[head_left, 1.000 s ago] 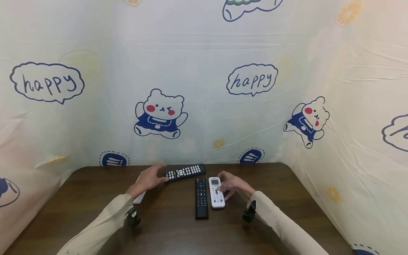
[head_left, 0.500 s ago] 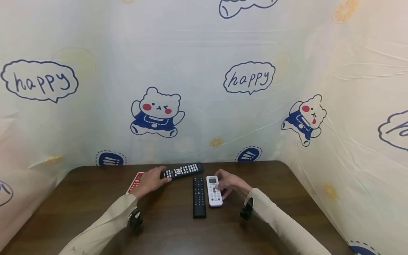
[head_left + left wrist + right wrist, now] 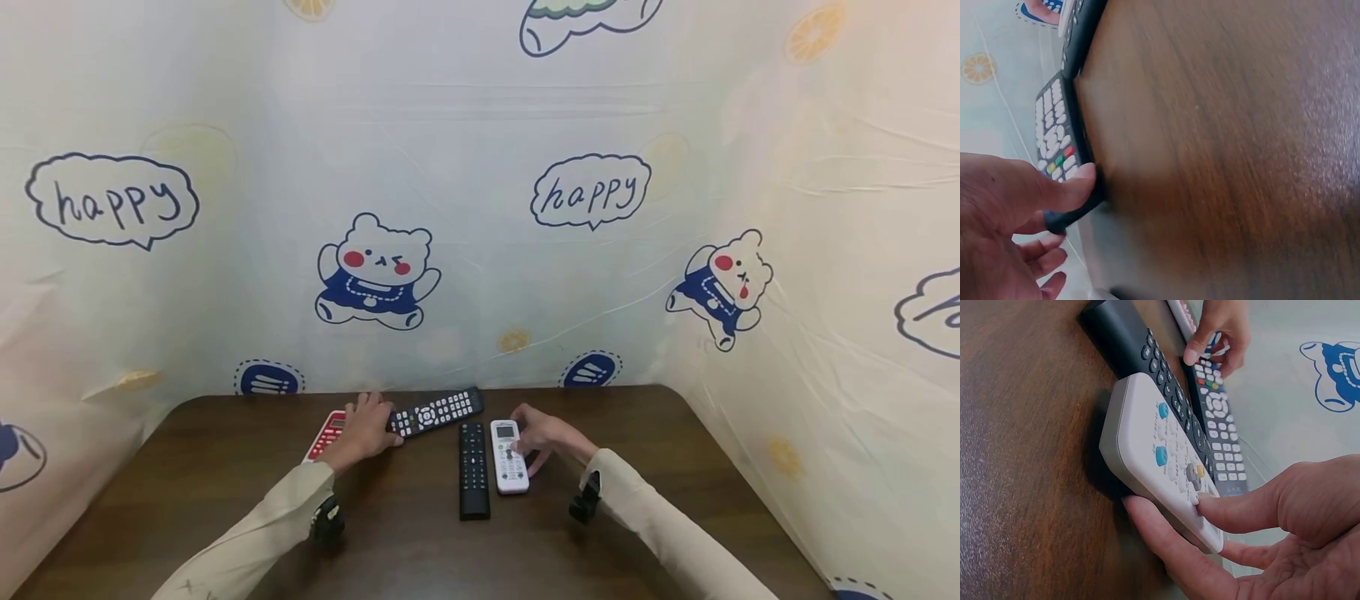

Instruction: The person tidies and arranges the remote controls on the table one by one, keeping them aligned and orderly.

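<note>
My left hand (image 3: 365, 429) grips the left end of a black remote control with white buttons (image 3: 442, 410), which lies slanted near the table's back edge. In the left wrist view the thumb (image 3: 1079, 187) lies on its near edge, the fingers on the far side. My right hand (image 3: 551, 435) holds a white remote control (image 3: 512, 467) with a small display. In the right wrist view the thumb (image 3: 1235, 509) is on its buttons and a finger runs along its side. A plain black remote control (image 3: 474, 467) lies lengthwise just left of the white one.
A red-and-white device (image 3: 327, 435) with a small display and buttons lies left of my left hand, partly covered by it. The brown wooden table (image 3: 405, 533) ends at a printed curtain (image 3: 480, 208) behind and at the sides.
The left hand has shifted slightly right, and the left end of its black remote has swung nearer. The red-and-white device shows more and its near end points farther left. The right hand stays put.
</note>
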{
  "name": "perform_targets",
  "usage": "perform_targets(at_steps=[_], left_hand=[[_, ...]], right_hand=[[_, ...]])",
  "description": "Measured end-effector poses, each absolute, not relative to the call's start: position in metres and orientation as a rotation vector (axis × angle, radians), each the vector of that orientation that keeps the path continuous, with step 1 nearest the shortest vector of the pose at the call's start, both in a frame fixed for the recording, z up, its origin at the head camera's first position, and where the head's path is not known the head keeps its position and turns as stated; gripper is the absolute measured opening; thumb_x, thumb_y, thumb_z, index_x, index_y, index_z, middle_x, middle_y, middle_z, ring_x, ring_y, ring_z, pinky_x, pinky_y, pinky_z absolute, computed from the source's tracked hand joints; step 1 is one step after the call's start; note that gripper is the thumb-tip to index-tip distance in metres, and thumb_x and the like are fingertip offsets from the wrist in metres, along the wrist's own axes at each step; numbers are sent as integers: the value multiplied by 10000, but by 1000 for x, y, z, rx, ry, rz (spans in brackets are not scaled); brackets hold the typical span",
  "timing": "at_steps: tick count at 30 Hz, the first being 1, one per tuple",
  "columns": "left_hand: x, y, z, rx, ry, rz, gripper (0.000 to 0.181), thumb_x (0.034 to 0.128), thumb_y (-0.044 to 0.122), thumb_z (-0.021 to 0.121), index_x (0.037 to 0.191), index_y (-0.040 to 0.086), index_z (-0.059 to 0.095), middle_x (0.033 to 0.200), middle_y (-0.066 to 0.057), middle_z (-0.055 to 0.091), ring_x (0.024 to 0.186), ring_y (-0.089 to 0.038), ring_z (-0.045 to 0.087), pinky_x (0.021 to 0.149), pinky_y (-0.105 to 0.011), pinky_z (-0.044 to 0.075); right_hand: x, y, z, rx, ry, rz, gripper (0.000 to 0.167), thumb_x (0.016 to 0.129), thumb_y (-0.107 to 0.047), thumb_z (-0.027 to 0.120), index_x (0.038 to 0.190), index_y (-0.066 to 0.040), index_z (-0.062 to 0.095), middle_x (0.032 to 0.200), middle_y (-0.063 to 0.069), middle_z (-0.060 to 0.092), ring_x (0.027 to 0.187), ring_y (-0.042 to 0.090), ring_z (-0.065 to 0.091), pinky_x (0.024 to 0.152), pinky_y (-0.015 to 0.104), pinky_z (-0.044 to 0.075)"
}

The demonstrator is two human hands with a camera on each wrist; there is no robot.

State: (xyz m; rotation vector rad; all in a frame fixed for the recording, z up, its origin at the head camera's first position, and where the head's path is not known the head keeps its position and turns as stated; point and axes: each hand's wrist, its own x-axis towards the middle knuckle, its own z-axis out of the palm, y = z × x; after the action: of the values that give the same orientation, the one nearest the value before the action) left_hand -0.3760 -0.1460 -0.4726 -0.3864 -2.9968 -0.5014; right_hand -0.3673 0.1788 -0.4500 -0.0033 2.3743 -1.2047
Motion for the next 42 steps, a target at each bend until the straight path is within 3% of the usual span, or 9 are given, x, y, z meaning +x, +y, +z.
perform_targets(at_steps=[5,12,15,18,25,28,34,42], left_hand=[[-374,-149,-472,-387,-2982,-588,419,870,208,861,1171,-41,709,1096,-166,646,1039,-341,549,894,-538,391],[-372,-155,-468,-311,-2834,-1168,294,961,184,769,1139,-28,668,1057,-186,703,883,-269,632,731,-378,549],[-371,-152,-460,-275,-2646,-1528,313,1007,176,714,1204,-51,627,1153,-250,694,974,-343,693,793,-405,630],[-370,-148,-451,-212,-2420,-1825,405,1037,190,672,1325,-74,569,1275,-302,653,1077,-384,718,877,-474,632],[-368,-144,-440,36,-2108,-1990,507,1008,198,711,1395,-90,553,1304,-308,632,878,-103,720,835,-396,637],[-365,-148,-435,69,-2086,-2027,534,1007,196,711,1423,-84,527,1330,-306,627,874,-63,707,835,-400,642],[-361,-162,-429,123,-2151,-2109,561,1011,311,704,1407,-48,535,1329,-237,616,944,-98,681,894,-405,628],[-356,-170,-428,119,-2282,-2111,679,989,477,699,1473,28,541,1392,-177,551,1083,-236,679,874,-381,638]], right_hand=[[-366,177,-452,-15,2372,-1218,544,942,48,692,1414,-57,443,1105,221,543,917,346,676,682,421,657],[-365,176,-452,6,2363,-1213,554,947,50,692,1426,-66,439,1109,213,541,919,339,675,680,422,658],[-367,175,-449,26,2365,-1206,564,945,53,693,1431,-79,438,1108,211,539,930,338,668,686,417,657],[-368,174,-447,33,2369,-1207,575,942,61,691,1436,-83,435,1106,212,543,939,339,664,690,416,657],[-365,177,-450,16,2360,-1200,589,941,59,694,1448,-68,422,1109,215,547,936,340,671,683,415,657],[-365,178,-452,17,2358,-1210,592,945,56,690,1457,-66,420,1119,218,546,949,342,666,687,414,658],[-366,179,-452,9,2353,-1214,591,945,52,691,1458,-57,417,1121,219,547,963,347,665,697,423,659],[-367,181,-451,-1,2347,-1226,598,940,54,695,1458,-61,420,1125,220,542,960,351,670,696,428,659]])
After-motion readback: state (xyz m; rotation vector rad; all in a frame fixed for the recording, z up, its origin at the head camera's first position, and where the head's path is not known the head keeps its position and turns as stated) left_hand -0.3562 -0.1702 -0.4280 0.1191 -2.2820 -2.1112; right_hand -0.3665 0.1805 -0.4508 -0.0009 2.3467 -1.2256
